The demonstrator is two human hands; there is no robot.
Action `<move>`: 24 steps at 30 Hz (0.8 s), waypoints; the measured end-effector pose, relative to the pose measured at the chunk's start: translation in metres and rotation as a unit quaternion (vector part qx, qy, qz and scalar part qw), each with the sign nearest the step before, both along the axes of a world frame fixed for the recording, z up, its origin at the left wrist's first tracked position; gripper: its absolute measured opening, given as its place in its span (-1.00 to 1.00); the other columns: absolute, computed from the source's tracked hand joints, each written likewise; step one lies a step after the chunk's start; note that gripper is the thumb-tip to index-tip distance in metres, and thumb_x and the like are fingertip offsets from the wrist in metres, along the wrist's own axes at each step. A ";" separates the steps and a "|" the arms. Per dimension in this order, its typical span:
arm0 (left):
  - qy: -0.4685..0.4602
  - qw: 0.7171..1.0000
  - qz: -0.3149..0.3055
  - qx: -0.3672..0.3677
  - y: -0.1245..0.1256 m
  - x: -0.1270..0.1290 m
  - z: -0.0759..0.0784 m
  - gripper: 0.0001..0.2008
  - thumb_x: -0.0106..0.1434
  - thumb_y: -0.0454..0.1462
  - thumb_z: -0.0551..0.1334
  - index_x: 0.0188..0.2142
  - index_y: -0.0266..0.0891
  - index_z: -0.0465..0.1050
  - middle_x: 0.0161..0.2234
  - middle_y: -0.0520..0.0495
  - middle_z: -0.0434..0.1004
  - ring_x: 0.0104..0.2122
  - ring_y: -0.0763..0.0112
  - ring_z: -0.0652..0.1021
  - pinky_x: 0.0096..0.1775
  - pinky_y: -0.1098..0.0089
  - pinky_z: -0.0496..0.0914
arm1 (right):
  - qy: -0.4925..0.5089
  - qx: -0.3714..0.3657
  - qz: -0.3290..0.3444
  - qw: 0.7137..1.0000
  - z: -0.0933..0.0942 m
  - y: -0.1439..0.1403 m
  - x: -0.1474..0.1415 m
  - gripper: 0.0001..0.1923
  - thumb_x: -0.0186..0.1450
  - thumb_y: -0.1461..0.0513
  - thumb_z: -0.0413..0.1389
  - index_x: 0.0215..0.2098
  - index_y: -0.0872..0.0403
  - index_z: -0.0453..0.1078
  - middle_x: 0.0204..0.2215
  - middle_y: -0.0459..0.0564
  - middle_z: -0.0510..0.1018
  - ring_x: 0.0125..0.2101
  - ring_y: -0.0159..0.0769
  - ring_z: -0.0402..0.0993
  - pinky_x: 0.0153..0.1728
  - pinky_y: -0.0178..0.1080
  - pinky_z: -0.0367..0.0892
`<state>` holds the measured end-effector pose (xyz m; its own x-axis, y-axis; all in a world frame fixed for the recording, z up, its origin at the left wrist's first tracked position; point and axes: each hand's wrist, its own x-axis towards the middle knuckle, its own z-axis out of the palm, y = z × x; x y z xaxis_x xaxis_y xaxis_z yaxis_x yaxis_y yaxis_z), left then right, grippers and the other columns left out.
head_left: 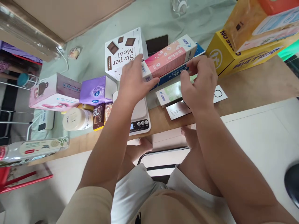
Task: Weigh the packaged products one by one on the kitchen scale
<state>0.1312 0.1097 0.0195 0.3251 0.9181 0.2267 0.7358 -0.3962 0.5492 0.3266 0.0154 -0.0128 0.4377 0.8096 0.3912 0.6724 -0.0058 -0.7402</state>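
Observation:
My left hand (134,82) is at the left end of a pink-and-white carton (165,59), thumb and index finger spread apart against its corner. Beneath and in front of that carton lies a blue box (171,75). The curled fingers of my right hand (202,81) meet the blue box's front edge near its right end; their tips are partly hidden. Under my right hand lies a green-and-white carton (173,91). It partly covers a white printed card or flat box (176,111) near the table's front edge.
Left of centre sit a white kitchen scale (142,123), a Super Meal box (125,53), a purple pack (94,90), a Dove jar (77,119) and a pink box (53,93). A yellow box (233,56) stands right. Behind lie a dark phone (157,44) and a clear bottle (179,7).

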 end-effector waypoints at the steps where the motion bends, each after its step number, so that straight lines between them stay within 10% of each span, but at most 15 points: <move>1: 0.015 1.000 -0.009 -0.017 0.007 0.000 -0.003 -0.24 0.02 -0.15 0.57 0.20 -0.08 0.41 0.24 -0.23 0.44 0.32 -0.17 0.38 0.36 -0.14 0.27 | 0.004 0.001 0.003 1.000 -0.002 0.004 0.000 -0.83 0.37 0.22 0.02 -0.09 0.03 0.36 -0.12 0.05 0.48 -0.05 -0.22 0.45 0.11 0.02 0.45; 8: -0.018 1.000 -0.009 -0.005 0.003 -0.005 -0.008 -0.34 0.15 0.12 0.45 0.14 -0.11 0.47 0.12 -0.19 0.53 0.19 -0.09 0.51 0.23 -0.06 0.42 | 0.018 0.035 0.008 0.999 -0.005 0.013 0.009 -0.86 0.42 0.16 0.03 -0.08 -0.01 0.30 -0.11 0.03 0.46 -0.10 -0.25 0.45 0.03 -0.02 0.50; 14: -0.078 0.996 -0.019 0.029 -0.049 -0.016 0.013 -0.27 0.15 0.33 0.35 0.14 -0.01 0.46 0.12 -0.15 0.54 0.16 0.01 0.54 0.20 -0.02 0.47 | 0.028 0.134 0.008 0.991 0.011 -0.016 0.018 -0.71 0.38 0.15 0.03 0.07 -0.04 0.25 0.05 0.06 0.38 0.07 -0.18 0.41 0.12 0.01 0.45; 24: -0.049 0.992 -0.098 -0.062 -0.119 0.028 -0.002 -0.45 0.23 -0.05 0.47 0.16 -0.13 0.49 0.16 -0.20 0.55 0.17 0.08 0.56 0.20 0.14 0.49 | 0.071 0.118 -0.061 0.989 0.013 -0.063 0.043 -0.74 0.24 0.19 -0.01 -0.09 -0.03 0.28 -0.05 0.06 0.40 0.03 -0.18 0.46 0.17 0.03 0.44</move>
